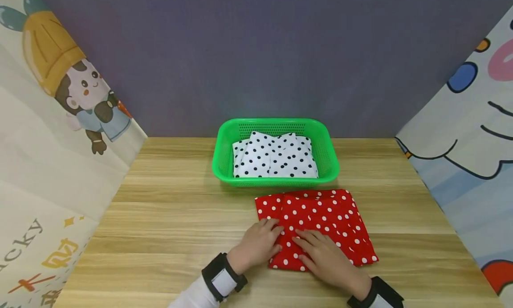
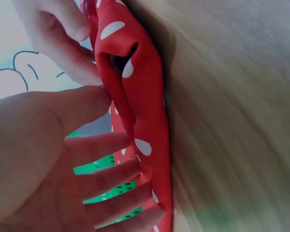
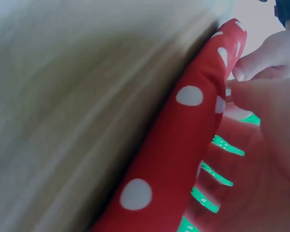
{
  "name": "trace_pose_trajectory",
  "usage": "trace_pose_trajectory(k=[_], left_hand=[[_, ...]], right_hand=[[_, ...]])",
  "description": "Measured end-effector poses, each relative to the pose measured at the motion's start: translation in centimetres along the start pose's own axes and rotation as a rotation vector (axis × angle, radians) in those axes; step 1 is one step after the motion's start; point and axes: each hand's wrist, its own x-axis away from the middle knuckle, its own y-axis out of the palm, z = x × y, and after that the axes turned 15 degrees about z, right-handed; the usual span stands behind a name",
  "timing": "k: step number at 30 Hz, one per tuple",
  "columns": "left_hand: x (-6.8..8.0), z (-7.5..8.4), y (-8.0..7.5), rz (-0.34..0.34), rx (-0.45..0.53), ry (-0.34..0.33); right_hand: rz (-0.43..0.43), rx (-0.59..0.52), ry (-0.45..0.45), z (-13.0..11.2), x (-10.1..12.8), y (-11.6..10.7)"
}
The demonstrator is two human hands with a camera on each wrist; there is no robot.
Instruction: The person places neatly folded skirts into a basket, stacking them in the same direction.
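Observation:
A folded red cloth with white polka dots [image 1: 332,219] lies flat on the wooden table, in front of the basket. On its left part rests my left hand [image 1: 258,243], fingertips touching the fabric. My right hand [image 1: 326,259] lies on the cloth's lower middle, fingers spread and pointing up to the left. The left wrist view shows the fingers [image 2: 111,174] laid on the cloth [image 2: 145,116], whose near edge has a fold gaping a little. From the right wrist, the cloth's thick folded edge [image 3: 174,140] shows beside my palm [image 3: 251,188].
Behind the cloth stands a green plastic basket [image 1: 334,167] holding a folded white cloth with black dots [image 1: 276,156]. The wooden table [image 1: 172,219] meets a dark grey panel [image 1: 272,54] at the back. Sheets with cartoon prints [image 1: 36,174] flank both sides.

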Motion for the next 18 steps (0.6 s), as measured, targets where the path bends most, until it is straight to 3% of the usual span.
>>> trace_pose_trajectory(k=[7,15,18], left_hand=[[1.0,-1.1,-0.5,-0.039,0.039,-0.065],[2.3,-2.8,-1.4,-0.054,0.071,-0.137],[2.7,-3.4,-1.7,-0.046,0.076,-0.162]], right_hand=[[0.044,-0.079,0.094,-0.3,-0.4,-0.2],[0.249,0.024,0.174,2.4,-0.5,-1.2],[0.289,0.043,0.206,3.6,-0.2,-1.2]])
